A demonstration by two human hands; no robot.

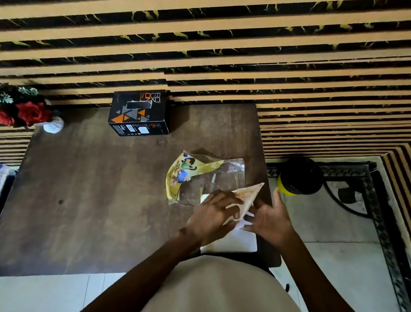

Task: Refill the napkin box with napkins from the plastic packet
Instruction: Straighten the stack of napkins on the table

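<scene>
Napkin box (140,112) at table's (85,182) far edge, untouched. Plastic packet (205,178) lies near the hands. Left hand (213,216) and right hand (269,220) both pinch napkins (242,206).

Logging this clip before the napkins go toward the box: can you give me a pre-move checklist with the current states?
1. Both hands on the napkins: ok; left hand and right hand hold the napkin stack.
2. Plastic packet emptied: cannot tell, it lies flat.
3. Napkin box reachable: ok, upright at the table's far edge.
4. Box slot clear: cannot tell.
5. Path over table to box: ok.
6. Stack squared: not ok, top sheet lifted.
</scene>
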